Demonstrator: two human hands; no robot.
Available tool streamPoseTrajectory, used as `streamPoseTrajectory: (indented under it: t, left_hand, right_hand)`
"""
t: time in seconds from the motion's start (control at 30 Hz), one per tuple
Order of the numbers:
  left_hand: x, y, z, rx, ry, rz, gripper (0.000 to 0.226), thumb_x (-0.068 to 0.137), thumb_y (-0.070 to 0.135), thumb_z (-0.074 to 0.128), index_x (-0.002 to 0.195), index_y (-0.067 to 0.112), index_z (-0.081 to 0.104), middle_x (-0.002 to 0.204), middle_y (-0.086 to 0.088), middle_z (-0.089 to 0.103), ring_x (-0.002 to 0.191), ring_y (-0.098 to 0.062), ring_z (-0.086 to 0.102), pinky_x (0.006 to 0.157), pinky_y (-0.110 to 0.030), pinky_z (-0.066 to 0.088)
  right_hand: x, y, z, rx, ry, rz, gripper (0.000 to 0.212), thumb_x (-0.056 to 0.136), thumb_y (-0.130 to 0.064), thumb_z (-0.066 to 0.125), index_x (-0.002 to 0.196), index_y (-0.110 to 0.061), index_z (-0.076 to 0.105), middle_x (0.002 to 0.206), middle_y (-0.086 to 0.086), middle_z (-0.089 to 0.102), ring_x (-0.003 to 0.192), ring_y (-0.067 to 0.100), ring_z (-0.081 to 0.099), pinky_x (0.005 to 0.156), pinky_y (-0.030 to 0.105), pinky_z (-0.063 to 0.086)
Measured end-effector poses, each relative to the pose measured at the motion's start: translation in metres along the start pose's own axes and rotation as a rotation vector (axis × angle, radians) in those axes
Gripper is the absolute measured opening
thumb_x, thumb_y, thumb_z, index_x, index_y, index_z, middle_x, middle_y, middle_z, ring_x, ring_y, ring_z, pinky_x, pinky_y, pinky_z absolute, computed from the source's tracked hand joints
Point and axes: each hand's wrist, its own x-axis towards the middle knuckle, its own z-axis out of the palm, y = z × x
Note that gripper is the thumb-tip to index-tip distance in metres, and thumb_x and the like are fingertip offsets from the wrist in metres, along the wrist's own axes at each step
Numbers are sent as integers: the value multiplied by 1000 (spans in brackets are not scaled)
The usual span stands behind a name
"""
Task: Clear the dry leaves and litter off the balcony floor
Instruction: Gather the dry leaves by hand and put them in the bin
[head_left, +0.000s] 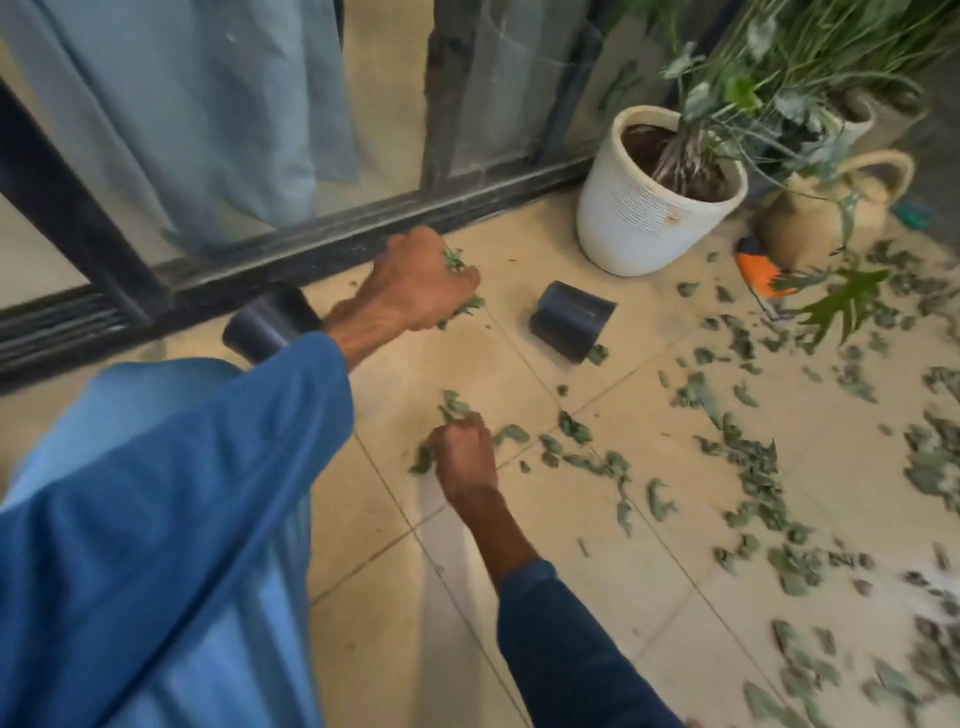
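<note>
Clutching a bunch of dry leaves (454, 260), the left grip (421, 280) is closed in a fist beside the sliding-door track (311, 244). The right grip (462, 457) is lower, fingers curled round more leaves at the tiled balcony floor (649, 613). Loose leaves (753, 467) lie scattered across the tiles to the right, near the white plant pot (639, 218) and tan jug (810, 223). A dark open-ended sleeve (569, 319) lies on the floor between the left grip and the pot

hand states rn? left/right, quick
Left hand: closed, gripping a fistful of dry grey-green leaves.
Right hand: fingers curled round loose dry leaves down on the beige tiled floor.
</note>
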Motion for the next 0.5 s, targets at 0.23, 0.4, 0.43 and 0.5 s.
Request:
streamPoseTrajectory:
  t: [0.23,0.4,0.43,0.5]
  left_hand:
    - [-6,-12,-6,-87,-48,-58,45,78,57,58,78,14,69,72,-5,72,71,-28,72,73,-42,63]
    - [6,-20,4,-98,-53,-9,37,94,39,67,78,6,70,62,-3,71,60,-22,71,67,-41,63]
    - [5,-20,6,-120,-59,-16,37,95,38,68,78,5,71,61,-3,71,58,-21,70,66,-42,63]
    - [4,-21,11,-143,-75,-55,37,95,38,67,80,5,72,62,-4,72,55,-20,68,61,-39,63]
  right_hand:
    - [14,-1,37,24,1,85,23,88,-3,60,106,-8,74,124,17,59,112,33,61,95,38,52]
    - [1,-6,19,84,22,99,22,88,0,57,99,-9,74,102,10,68,96,28,67,80,31,52]
    - [0,-3,12,150,19,96,23,83,2,59,91,-11,76,91,8,70,85,25,69,74,27,51]
    - [-1,8,-7,388,110,105,24,72,3,59,70,-14,76,66,-2,67,62,18,65,62,24,48]
